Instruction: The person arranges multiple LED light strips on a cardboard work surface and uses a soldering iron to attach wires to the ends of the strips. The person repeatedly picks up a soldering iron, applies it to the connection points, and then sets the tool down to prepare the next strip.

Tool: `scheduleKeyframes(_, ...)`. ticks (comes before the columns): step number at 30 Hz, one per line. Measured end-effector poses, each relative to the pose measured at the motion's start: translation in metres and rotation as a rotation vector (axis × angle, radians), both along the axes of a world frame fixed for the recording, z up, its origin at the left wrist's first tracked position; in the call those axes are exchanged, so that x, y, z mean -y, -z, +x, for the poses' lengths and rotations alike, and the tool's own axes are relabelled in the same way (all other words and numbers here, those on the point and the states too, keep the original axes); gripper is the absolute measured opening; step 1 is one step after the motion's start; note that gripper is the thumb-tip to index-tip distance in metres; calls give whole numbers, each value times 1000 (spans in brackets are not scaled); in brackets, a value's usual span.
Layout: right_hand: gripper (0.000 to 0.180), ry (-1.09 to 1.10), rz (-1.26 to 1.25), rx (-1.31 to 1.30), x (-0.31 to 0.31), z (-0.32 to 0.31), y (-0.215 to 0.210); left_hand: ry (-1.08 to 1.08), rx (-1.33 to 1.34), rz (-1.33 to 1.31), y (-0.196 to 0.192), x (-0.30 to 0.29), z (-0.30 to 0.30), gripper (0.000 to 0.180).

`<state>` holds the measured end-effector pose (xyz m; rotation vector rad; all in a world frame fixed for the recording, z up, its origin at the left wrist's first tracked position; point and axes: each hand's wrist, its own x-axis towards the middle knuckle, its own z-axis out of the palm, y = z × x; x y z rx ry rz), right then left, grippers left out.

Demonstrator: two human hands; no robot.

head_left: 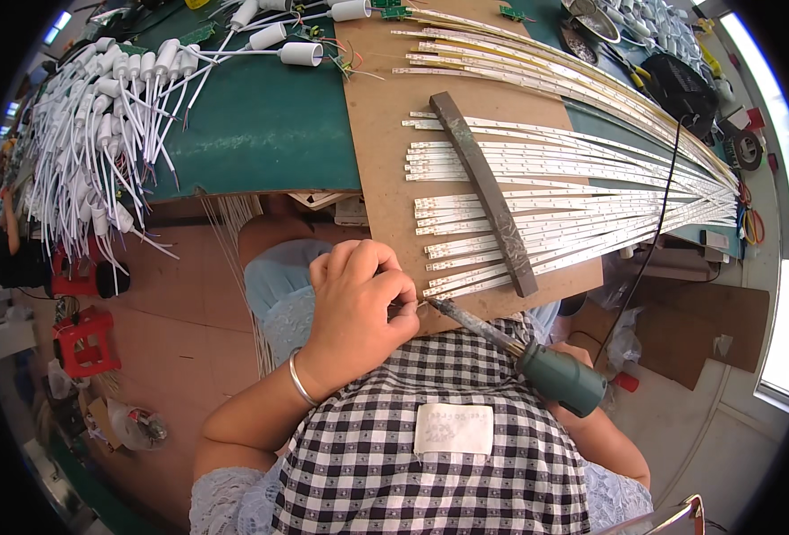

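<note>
My left hand (359, 299) is closed, its fingers curled in and thumb pressed against them, beside the end of the nearest LED strip. Whatever it pinches is too small to make out. A soldering iron (557, 374) with a green handle is held in my right hand (576, 355), which is mostly hidden behind that handle. The iron's dark tip touches or nearly touches the end of the nearest strip, just right of my left fingers. Several white LED strips (550, 201) fan out across a brown board (381, 152). A dark bar (484, 192) lies across them.
More strips (493, 58) lie at the far side. White lamp holders with wires (100, 116) hang in a heap over the green table's (261, 134) left edge. A black cord (664, 201) crosses the strips at right. Red stools (87, 343) stand on the floor at left.
</note>
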<state>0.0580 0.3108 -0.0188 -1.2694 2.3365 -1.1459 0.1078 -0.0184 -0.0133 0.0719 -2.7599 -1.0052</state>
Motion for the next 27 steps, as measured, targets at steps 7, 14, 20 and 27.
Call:
scheduleKeyframes(7,40,41,-94,130,12,-3,-14,4,3,0,-1,0,0,15)
scheduleKeyframes(14,35,285,-341,551,11,3,-7,4,1,-6,-2,-1,-1,14)
scheduleKeyframes(20,63,428,-502,707,21,6,-6,2,14,-6,-3,0,-1,13)
scheduleKeyframes(27,70,465,-532,783,22,3,-9,18,44,-19,-3,0,0,13)
